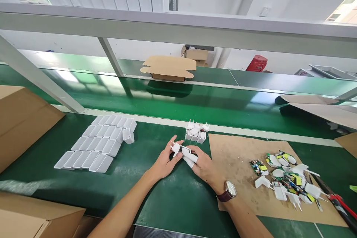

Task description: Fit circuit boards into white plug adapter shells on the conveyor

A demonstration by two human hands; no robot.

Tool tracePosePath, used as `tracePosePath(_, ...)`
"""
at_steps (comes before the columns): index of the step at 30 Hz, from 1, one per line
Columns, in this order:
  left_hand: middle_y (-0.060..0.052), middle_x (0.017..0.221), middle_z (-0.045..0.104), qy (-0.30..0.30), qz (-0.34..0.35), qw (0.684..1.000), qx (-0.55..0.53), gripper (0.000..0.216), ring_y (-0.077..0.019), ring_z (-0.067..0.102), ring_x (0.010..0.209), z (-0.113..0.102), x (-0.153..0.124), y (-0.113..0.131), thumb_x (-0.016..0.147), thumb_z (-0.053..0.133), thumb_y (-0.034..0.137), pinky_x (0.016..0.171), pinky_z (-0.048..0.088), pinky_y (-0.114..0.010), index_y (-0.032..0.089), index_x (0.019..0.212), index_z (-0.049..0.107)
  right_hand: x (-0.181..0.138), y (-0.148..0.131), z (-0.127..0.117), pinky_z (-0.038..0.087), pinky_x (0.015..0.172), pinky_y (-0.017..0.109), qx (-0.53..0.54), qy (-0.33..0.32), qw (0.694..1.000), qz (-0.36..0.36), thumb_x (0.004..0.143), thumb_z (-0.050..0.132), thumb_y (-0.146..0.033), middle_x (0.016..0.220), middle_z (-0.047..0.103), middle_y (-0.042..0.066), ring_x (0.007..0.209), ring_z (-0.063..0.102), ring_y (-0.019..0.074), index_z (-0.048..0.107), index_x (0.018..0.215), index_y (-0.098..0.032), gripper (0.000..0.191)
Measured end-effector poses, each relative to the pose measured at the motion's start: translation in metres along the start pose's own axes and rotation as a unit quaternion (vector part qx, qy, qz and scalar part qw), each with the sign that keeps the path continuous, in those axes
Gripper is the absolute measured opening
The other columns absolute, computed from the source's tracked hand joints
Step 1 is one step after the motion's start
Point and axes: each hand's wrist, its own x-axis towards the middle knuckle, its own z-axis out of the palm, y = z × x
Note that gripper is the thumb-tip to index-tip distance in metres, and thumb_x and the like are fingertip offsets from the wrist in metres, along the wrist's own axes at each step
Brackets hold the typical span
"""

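In front of me both hands meet over the green bench. My left hand (166,161) pinches a white plug cover with metal pins (176,148). White finger covers show on my right hand (202,163), which wears a wristwatch (230,189). That hand grips a white charger case (186,150) up against the plug cover; a dark part shows between the two. Just beyond the hands stands a small group of white charger cases (196,137), with pinned plug covers on top. Rows of white cases (93,143) lie to the left, open side up.
Brown cardboard sheet (237,178) at right carries a pile of circuit boards and plug covers (292,180). A red-handled tool (341,204) lies at its right edge. Cardboard boxes (28,119) stand at left. Behind runs a green conveyor belt (217,108) below a metal frame (178,31).
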Motion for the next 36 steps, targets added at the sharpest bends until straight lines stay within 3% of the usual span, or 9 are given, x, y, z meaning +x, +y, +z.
tracePosePath(3,-0.016,0.158,0.048,0.015,0.035,0.999,0.018,0.086,-0.0282,0.051,0.143,0.003,-0.002,-0.002,0.095,0.065,0.048,0.122,0.038,-0.051,0.027,0.162,0.015,0.0,-0.001,0.001,0.063,0.094,0.04,0.009,0.04,0.999,0.005,0.099,0.053,-0.017,0.124,0.067,0.011,0.111,0.069,0.0242,0.054,0.14,-0.027,0.043)
tracePosePath(5,-0.016,0.154,0.052,0.044,0.057,0.996,0.044,0.092,-0.0298,0.051,0.143,0.006,-0.002,-0.005,0.09,0.072,0.047,0.121,0.039,-0.053,0.027,0.161,0.017,0.001,0.0,0.002,0.063,0.092,0.04,0.015,0.027,1.0,0.002,0.097,0.052,-0.013,0.124,0.067,0.011,0.109,0.069,0.0239,0.058,0.136,-0.027,0.042)
tracePosePath(10,-0.014,0.149,0.057,0.087,0.093,0.985,0.116,0.092,-0.0301,0.06,0.134,0.007,0.0,-0.01,0.087,0.077,0.047,0.114,0.048,-0.053,0.03,0.16,0.023,0.0,0.004,0.005,0.062,0.092,0.043,0.009,0.012,1.0,-0.005,0.095,0.053,-0.008,0.125,0.065,0.012,0.112,0.067,0.0251,0.06,0.133,-0.025,0.042)
tracePosePath(14,-0.016,0.148,0.057,0.097,0.168,0.972,0.134,0.093,-0.0308,0.062,0.129,0.004,0.001,-0.005,0.085,0.079,0.048,0.102,0.057,-0.048,0.029,0.159,0.027,-0.003,0.002,0.006,0.062,0.093,0.044,0.012,0.021,1.0,-0.004,0.095,0.054,-0.008,0.127,0.064,0.012,0.116,0.065,0.0261,0.058,0.135,-0.025,0.044)
tracePosePath(16,-0.015,0.141,0.061,0.101,0.201,0.963,0.145,0.075,-0.029,0.066,0.122,0.003,0.002,0.0,0.089,0.076,0.042,0.095,0.06,-0.044,0.026,0.153,0.04,-0.003,0.001,0.006,0.063,0.09,0.043,0.011,0.003,1.0,0.001,0.095,0.053,-0.009,0.126,0.065,0.012,0.112,0.067,0.0259,0.059,0.133,-0.025,0.042)
tracePosePath(19,-0.011,0.119,0.072,0.126,0.226,0.95,0.173,0.031,-0.0232,0.071,0.107,0.004,0.004,0.004,0.097,0.064,0.029,0.09,0.062,-0.04,0.023,0.128,0.064,-0.003,-0.001,0.007,0.063,0.091,0.043,0.004,0.001,1.0,0.005,0.097,0.052,-0.011,0.125,0.066,0.011,0.112,0.067,0.026,0.06,0.133,-0.025,0.039)
tracePosePath(22,-0.009,0.109,0.075,0.139,0.221,0.947,0.184,0.018,-0.0212,0.072,0.101,0.004,0.005,0.006,0.099,0.06,0.025,0.09,0.062,-0.039,0.021,0.114,0.069,-0.003,-0.003,0.007,0.061,0.097,0.044,0.003,0.013,1.0,0.001,0.1,0.051,-0.013,0.127,0.065,0.012,0.117,0.065,0.0258,0.054,0.139,-0.024,0.041)
tracePosePath(28,-0.008,0.108,0.075,0.141,0.176,0.96,0.167,0.016,-0.0213,0.072,0.1,0.003,0.005,0.007,0.1,0.058,0.032,0.09,0.061,-0.038,0.021,0.104,0.069,0.001,-0.008,0.002,0.063,0.092,0.043,0.009,-0.003,1.0,0.017,0.101,0.049,-0.015,0.122,0.067,0.01,0.11,0.067,0.0249,0.056,0.136,-0.026,0.037)
tracePosePath(36,-0.007,0.102,0.074,0.121,0.116,0.977,0.135,0.025,-0.0188,0.07,0.09,-0.003,0.005,0.002,0.102,0.054,0.038,0.083,0.059,-0.034,0.021,0.09,0.067,-0.001,-0.009,0.005,0.064,0.088,0.041,0.013,0.025,0.999,0.021,0.101,0.055,-0.021,0.117,0.068,0.009,0.103,0.07,0.0241,0.055,0.14,-0.029,0.04)
